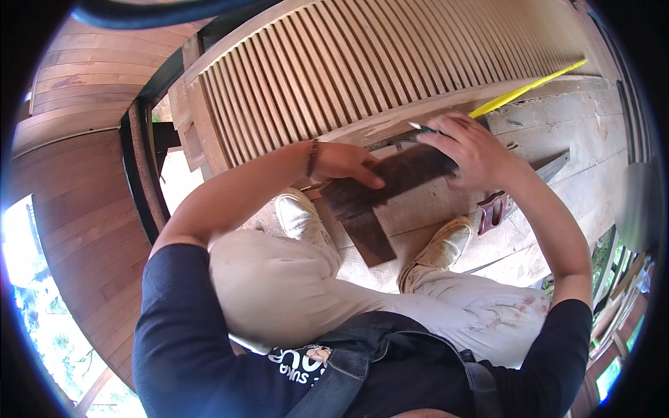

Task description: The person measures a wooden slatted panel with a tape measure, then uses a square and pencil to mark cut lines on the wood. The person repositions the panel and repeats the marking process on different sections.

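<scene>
Board (pixel 412 172), dark brown, is clasped at mid-frame by the left hand (pixel 346 161), while a pen (pixel 428 130) is pinched by the right hand (pixel 475 148) over its right end.

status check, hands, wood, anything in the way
Left hand on dark wood. Right hand holding pen or pencil. Saw on planks, apart from dark wood.
</scene>
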A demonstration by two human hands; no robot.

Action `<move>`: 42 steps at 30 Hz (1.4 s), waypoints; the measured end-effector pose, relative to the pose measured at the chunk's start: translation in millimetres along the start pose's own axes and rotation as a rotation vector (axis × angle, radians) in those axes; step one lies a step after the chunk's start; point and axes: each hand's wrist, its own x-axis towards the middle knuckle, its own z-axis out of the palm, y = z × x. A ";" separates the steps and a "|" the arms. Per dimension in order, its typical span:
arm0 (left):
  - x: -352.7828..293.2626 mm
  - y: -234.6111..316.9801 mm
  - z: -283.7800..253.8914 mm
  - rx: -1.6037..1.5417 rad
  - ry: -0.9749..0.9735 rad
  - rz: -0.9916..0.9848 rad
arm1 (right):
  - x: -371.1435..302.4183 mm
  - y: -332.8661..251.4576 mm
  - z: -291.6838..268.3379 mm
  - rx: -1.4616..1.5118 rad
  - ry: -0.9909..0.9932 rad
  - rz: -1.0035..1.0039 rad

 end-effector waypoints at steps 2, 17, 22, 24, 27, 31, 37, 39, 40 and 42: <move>-28.6 2.2 -11.1 0.038 0.112 -0.032 | 14.2 19.8 22.2 -0.088 0.193 0.025; -180.7 -82.1 -87.0 -0.623 0.756 0.431 | -54.2 86.3 108.5 -0.322 -0.267 0.431; -185.0 -98.5 -81.0 -0.668 1.008 0.305 | -68.0 73.1 103.9 -0.262 -0.165 0.527; -183.7 -90.5 -78.5 -0.629 1.088 0.247 | -63.4 53.3 112.9 -0.093 -0.008 0.393; -178.5 -84.1 -77.7 -0.588 1.164 0.252 | -20.0 -5.8 121.2 0.195 -0.076 0.227; -161.7 -79.4 -86.5 -0.026 1.283 0.014 | 64.2 -81.7 140.3 0.446 0.005 0.206; -105.2 -27.9 -61.0 0.486 1.309 -0.133 | 158.3 -144.9 149.3 0.980 0.404 0.533; -92.1 -37.4 -51.7 0.245 1.173 -0.001 | 157.7 -138.6 149.4 1.095 0.434 0.619; -83.4 -46.7 -48.5 0.127 1.101 0.068 | 155.6 -132.1 150.0 1.147 0.450 0.663; -60.7 -75.4 -46.0 0.133 0.965 0.114 | 139.2 -114.2 170.3 1.652 0.461 0.736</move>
